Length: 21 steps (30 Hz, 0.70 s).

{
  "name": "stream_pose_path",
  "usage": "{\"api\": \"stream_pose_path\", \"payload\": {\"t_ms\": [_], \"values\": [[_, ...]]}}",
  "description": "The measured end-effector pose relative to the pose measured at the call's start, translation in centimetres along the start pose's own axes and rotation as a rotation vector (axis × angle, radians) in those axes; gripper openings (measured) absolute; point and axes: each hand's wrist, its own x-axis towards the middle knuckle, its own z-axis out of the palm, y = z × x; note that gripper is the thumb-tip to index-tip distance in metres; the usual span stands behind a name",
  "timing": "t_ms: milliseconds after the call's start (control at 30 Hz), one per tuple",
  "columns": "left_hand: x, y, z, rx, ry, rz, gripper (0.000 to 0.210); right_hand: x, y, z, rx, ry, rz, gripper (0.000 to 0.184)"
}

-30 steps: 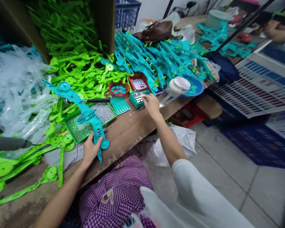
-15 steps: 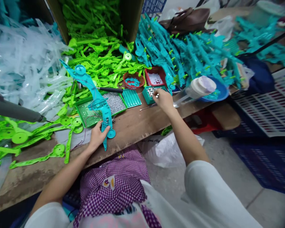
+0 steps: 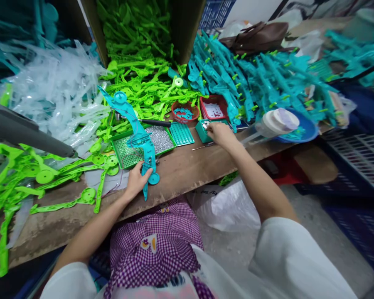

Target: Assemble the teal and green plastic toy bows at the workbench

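Observation:
My left hand point(image 3: 137, 181) is closed around the lower end of a long, curved turquoise plastic part point(image 3: 134, 123) with round discs and thin wires along it. The part slants away from me over the table. My right hand point(image 3: 220, 135) is at a small teal box point(image 3: 202, 133), its fingers pinched together among small, round, silvery pieces point(image 3: 205, 123). What lies between those fingertips is hidden. Left of the box is a teal ribbed tray point(image 3: 182, 133). Under the turquoise part sits a green perforated tray point(image 3: 124, 151) with a heap of small metal screws point(image 3: 159, 139).
Lime green plastic parts point(image 3: 137, 85) pile up behind and at left, with clear plastic bags point(image 3: 56, 91) alongside. A grey power screwdriver point(image 3: 34, 128) juts in from the left. Turquoise parts point(image 3: 218, 66) stand in rows at back right, near a white-lidded jar point(image 3: 279, 121) and red baskets point(image 3: 185, 113).
The view has shifted, moving the scene right in the picture. My right hand's fingertips are lower at the teal box. My left hand keeps its hold on the turquoise part.

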Motion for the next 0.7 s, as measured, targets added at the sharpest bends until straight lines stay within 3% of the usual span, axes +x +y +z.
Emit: {"api": "stream_pose_path", "payload": {"t_ms": [167, 233, 333, 433, 533, 600, 700], "values": [[0.0, 0.0, 0.0, -0.007, -0.005, -0.011, 0.029, -0.6, 0.8, -0.1, 0.033, 0.055, 0.015, 0.021], [0.0, 0.1, 0.0, -0.007, 0.003, -0.018, 0.028, -1.6, -0.1, -0.3, 0.143, 0.155, 0.04, 0.014], [0.0, 0.3, 0.0, 0.0, 0.003, -0.025, 0.026, -4.5, -5.0, -0.3, 0.447, 0.384, -0.065, 0.009], [-0.1, 0.3, 0.1, 0.005, -0.008, -0.014, 0.026, -7.5, -12.5, 1.1, 0.673, 0.429, -0.397, 0.014], [0.0, 0.2, 0.2, -0.005, -0.006, -0.004, 0.027, -8.6, -18.0, 3.2, 0.66, 0.483, -0.561, 0.018], [0.0, 0.1, 0.2, 0.0, -0.011, 0.0, 0.027, -8.4, -19.3, 4.4, 0.569, 0.545, -0.6, 0.018], [0.0, 0.1, 0.3, 0.019, -0.012, 0.007, 0.027, -7.7, -19.0, 5.2, 0.451, 0.598, -0.623, 0.019]]}}
